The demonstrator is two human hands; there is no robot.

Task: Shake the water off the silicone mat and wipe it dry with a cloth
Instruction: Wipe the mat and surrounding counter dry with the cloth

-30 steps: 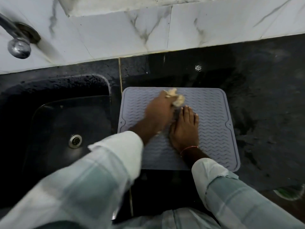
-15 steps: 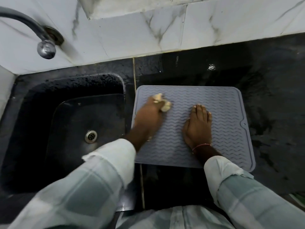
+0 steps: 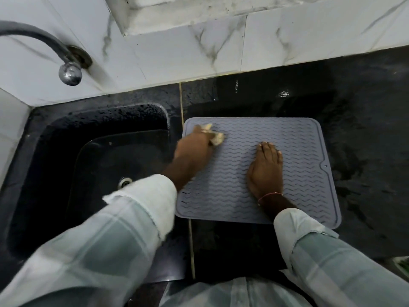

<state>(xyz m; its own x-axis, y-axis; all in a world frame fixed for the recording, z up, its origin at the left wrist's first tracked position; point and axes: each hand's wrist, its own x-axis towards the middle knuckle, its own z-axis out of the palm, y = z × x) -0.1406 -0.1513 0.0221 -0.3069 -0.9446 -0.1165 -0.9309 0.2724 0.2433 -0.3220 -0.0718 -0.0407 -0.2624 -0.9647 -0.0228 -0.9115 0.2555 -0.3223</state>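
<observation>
Nearest the bottom of the frame came the two pale checked sleeves, reaching up and forward over the dark, wet-looking tabletop [image 3: 365,129]. The right hand [image 3: 266,169] lay spread and flat, palm down, pressing on the middle of the silicone mat [image 3: 305,151]. The left hand [image 3: 194,147] was curled over a small bunched cloth [image 3: 215,137], pushing it against the mat's upper left corner — only a crumpled bit of cloth showed past the fingers.

The mat itself lay flat in the centre of the frame, just right of the black sink [image 3: 99,151], its left edge close to the basin rim. It looked thin, soft and floppy, its wavy ribs likely to hold droplets, and I would guess it slides readily on a wet surface — hence the pinning palm. To lift it, a grip along the plain raised border or at two corners seemed best, since a single corner would let it sag. Farther back stood the marbled wall tiles and, upper left, the tap [image 3: 68,74].
</observation>
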